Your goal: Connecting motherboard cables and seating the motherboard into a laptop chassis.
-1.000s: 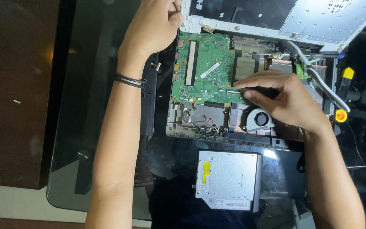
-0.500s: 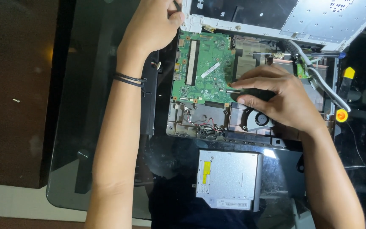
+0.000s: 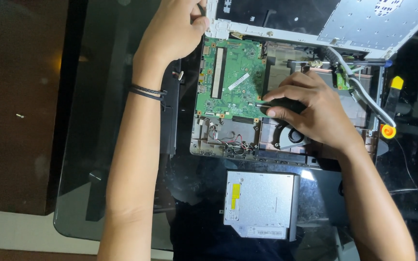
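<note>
Both hands barely moved: my right hand (image 3: 315,113) still grips the screwdriver (image 3: 272,103) on the green board (image 3: 231,79); my left hand (image 3: 172,31) stays closed on the laptop frame (image 3: 212,19) above it.

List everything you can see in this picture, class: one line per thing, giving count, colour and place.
circuit board: 1, green, inside the opened laptop base
fan: 1, dark, below the right hand
lid panel: 1, silver, top right
optical drive: 1, silver with a yellow label, on the glass below the laptop
glass table: 1, dark
screw: 1, pale, far left
wristbands: 2, black, left wrist
screwdriver: 1, black, tip on the board
left hand: 1, gripping the laptop's top edge
right hand: 1, holding the screwdriver
</note>
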